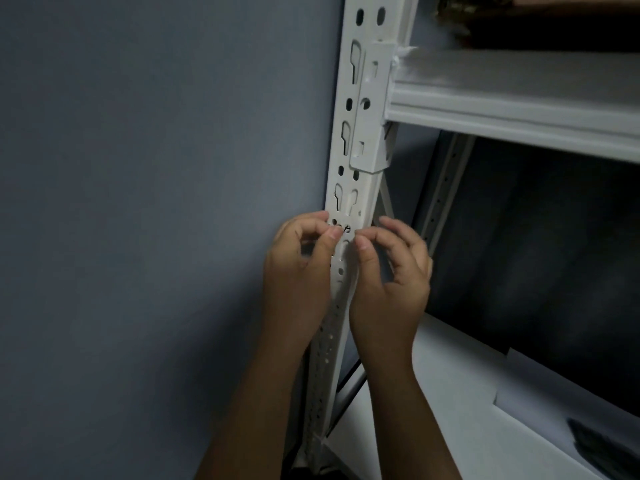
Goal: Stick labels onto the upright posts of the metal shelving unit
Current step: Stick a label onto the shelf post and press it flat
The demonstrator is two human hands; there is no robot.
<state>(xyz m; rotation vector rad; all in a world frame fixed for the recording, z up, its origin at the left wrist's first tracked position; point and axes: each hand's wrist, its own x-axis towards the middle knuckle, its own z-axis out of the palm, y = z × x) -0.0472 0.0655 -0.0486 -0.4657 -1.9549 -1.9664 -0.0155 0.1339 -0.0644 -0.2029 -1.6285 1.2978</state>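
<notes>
**Both hands pinched at a label on the front post**

Pinched between thumb and forefinger of each hand, a small label (346,231) is held flat against the face of the upright post (353,188); the left hand (298,268) is set at the post's left edge and the right hand (388,275) at its right edge, so that the strip is spanned between them; the remaining fingers of both hands are loosely curled and kept off the metal. The label is pale like the post and hard to separate from it; only a dark mark between the two thumb tips is made out, and whether it is print on the label or a hole in the post cannot be told. A two-sided hold of this kind is judged to be chosen so that the strip can be kept level and taut while it is pressed down; the task's thing thus lies directly between the two grips, on the post's front face, just below a pair of keyhole slots (346,200). Further up, a beam bracket (372,109) is hooked to the post, and a shelf beam (512,116) runs off to the right; a grey wall (156,202) stands behind, to the left.
</notes>
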